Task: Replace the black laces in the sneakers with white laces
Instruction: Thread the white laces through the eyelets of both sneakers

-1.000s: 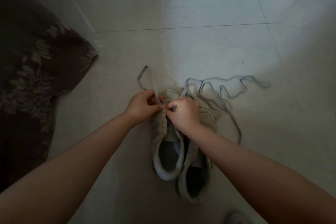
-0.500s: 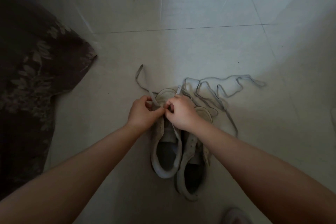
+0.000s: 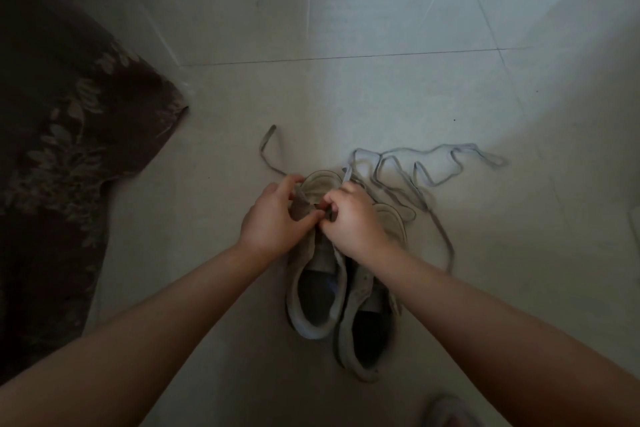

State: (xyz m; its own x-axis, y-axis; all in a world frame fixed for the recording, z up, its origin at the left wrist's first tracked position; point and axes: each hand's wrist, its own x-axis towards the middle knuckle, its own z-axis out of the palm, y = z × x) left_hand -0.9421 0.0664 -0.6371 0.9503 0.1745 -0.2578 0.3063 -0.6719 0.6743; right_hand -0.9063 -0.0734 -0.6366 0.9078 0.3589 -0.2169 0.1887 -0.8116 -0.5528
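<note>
Two pale sneakers stand side by side on the floor, toes pointing away from me. Both hands work over the eyelets of the left sneaker point(image 3: 317, 302). My left hand point(image 3: 273, 218) grips that shoe's left flap and pinches a white lace point(image 3: 268, 156), whose loose end curls off to the upper left. My right hand point(image 3: 353, 218) pinches the same lace at the eyelets, its other end poking out above the fingers. The right sneaker point(image 3: 367, 333) lies unlaced beside it. A second white lace point(image 3: 422, 166) sprawls in loops behind the shoes. Dim light hides the eyelet detail.
A dark floral cloth point(image 3: 59, 149) covers the left side. Pale floor tiles point(image 3: 381, 94) stretch ahead and to the right. A blurred pale object point(image 3: 446, 412) peeks in at the bottom edge.
Both hands shifted slightly left and closer together over the left sneaker's eyelets. The lace end at the upper left sagged lower toward the floor.
</note>
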